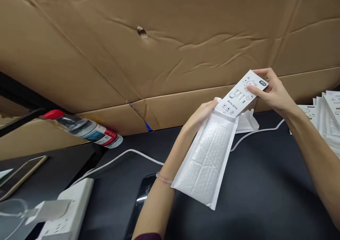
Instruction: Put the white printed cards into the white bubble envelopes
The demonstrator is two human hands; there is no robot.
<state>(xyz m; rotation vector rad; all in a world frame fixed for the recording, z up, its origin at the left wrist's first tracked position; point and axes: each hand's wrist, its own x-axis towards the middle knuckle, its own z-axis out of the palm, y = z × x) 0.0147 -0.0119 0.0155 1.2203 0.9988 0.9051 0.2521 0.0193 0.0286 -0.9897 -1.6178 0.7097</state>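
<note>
My right hand (271, 91) pinches the upper end of a flat white Hello Kitty pen box (240, 98), marked 5PCS and showing several white pens through a cut-out. The box's lower end is inside the mouth of a white padded bubble mailer (209, 158). My left hand (203, 112) grips that mailer at the left edge of its mouth; most of its fingers are hidden behind it. The mailer hangs tilted above the dark table, its closed end toward me. Behind it, another white mailer (247, 122) lies on the table.
More white packs and mailers (326, 116) are stacked at the right. On the left are a red-capped water bottle (87, 128), a white power strip (71, 204) with a plugged-in charger, and a phone (21, 178). A dark device (140, 201) lies beneath my left forearm. Cardboard (170, 63) stands along the back.
</note>
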